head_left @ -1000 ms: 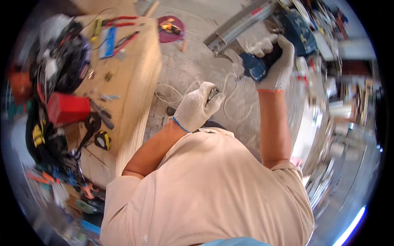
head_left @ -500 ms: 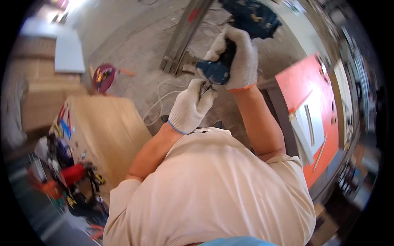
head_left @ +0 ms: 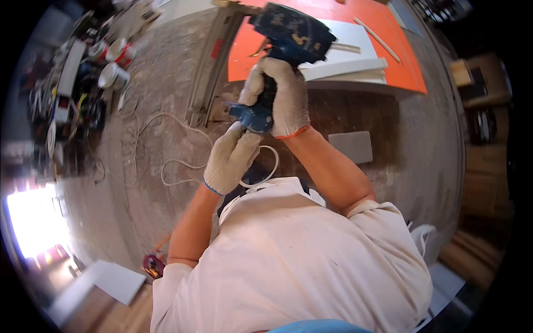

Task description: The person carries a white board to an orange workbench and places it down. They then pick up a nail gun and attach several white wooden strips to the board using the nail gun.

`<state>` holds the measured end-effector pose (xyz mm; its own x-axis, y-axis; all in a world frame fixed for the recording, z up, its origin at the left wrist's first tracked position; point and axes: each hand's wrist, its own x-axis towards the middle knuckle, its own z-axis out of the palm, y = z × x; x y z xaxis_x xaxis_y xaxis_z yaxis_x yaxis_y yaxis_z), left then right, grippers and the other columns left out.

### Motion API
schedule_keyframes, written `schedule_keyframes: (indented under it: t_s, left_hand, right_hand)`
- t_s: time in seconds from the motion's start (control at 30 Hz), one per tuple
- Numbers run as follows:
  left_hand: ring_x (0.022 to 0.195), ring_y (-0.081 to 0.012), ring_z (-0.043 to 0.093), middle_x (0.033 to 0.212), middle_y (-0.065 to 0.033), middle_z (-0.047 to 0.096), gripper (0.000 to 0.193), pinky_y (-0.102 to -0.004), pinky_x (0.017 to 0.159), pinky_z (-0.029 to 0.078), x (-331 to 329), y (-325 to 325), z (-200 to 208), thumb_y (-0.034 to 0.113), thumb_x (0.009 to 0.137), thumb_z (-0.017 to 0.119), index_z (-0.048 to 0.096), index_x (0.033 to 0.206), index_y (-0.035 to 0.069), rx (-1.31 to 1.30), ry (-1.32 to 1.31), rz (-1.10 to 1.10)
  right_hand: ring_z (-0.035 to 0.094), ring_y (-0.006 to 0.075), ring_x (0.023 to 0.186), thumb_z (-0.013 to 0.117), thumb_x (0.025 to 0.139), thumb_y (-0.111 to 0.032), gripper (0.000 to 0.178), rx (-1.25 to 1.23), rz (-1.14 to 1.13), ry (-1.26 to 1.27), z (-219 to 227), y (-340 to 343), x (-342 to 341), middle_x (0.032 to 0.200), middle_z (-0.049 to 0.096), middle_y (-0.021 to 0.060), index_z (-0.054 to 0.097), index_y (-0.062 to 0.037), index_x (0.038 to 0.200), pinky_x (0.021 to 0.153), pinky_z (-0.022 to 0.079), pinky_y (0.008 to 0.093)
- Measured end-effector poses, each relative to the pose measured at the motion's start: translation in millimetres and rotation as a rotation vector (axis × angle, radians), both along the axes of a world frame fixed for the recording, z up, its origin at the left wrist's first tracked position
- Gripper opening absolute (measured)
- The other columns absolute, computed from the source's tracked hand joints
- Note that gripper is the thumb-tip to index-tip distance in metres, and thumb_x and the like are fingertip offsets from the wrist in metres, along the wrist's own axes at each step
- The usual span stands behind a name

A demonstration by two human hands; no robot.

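A blue-and-black nail gun [head_left: 294,36] is held up in front of me, its broad head upward and its handle end toward my body. My right hand [head_left: 290,102], in a white knit glove with an orange cuff, is closed round the handle. Just below the handle's blue end, my left hand [head_left: 226,158] in a blue-cuffed glove is closed with its fingertips against the tool. A thin white hose [head_left: 276,158] loops out beside this hand, and its end appears to be within the fingers. The exact joint there is hidden by the glove.
Beyond the tool lies an orange board [head_left: 408,64] with white panels [head_left: 344,69] and a thin strip. A metal rail [head_left: 208,72] stands left of it. Buckets [head_left: 114,76] and clutter sit far left. Hose coils [head_left: 161,116] lie on the floor, and a grey slab [head_left: 351,147] at right.
My body has turned right, so the orange board is now ahead instead of at my right. The nail gun stays in my right hand, and my left hand stays at its handle end.
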<state>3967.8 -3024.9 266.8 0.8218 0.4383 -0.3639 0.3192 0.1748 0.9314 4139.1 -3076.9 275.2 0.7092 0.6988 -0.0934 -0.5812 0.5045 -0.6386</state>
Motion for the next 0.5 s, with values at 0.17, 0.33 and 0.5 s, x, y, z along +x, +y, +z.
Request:
schedule_keyframes:
  t_s: [0.17, 0.33, 0.5]
  left_hand:
    - [0.097, -0.0274, 0.078, 0.11, -0.0189, 0.077, 0.026, -0.0388, 0.087, 0.06, 99, 76, 16, 0.015, 0.104, 0.07, 0.074, 0.124, -0.001, 0.831, -0.12, -0.573]
    - [0.091, -0.0235, 0.074, 0.108, -0.0164, 0.078, 0.029, -0.0368, 0.079, 0.061, 165, 177, 82, 0.004, 0.102, 0.065, 0.074, 0.128, -0.003, 0.513, -0.803, 0.083]
    - [0.095, -0.0241, 0.074, 0.111, -0.0166, 0.077, 0.03, -0.0373, 0.082, 0.06, 266, 215, 107, 0.006, 0.102, 0.064, 0.073, 0.13, -0.003, 0.859, -1.068, -0.052]
  right_hand:
    - [0.053, 0.0175, 0.055, 0.064, 0.098, -0.022, 0.022, -0.194, -0.378, 0.131, -51, -47, 109, 0.068, 0.053, 0.0029, 0.056, -0.0088, 0.082, 0.056, 0.051, 0.0341]
    - [0.056, 0.0203, 0.059, 0.071, 0.099, -0.024, 0.023, -0.706, -0.807, 0.369, -144, -133, 192, 0.069, 0.055, 0.0029, 0.056, -0.0129, 0.086, 0.06, 0.053, 0.0398]
    - [0.057, 0.0191, 0.061, 0.069, 0.099, -0.019, 0.024, -0.97, -1.115, 0.609, -237, -221, 222, 0.071, 0.056, 0.0032, 0.055, -0.0142, 0.08, 0.056, 0.053, 0.036]
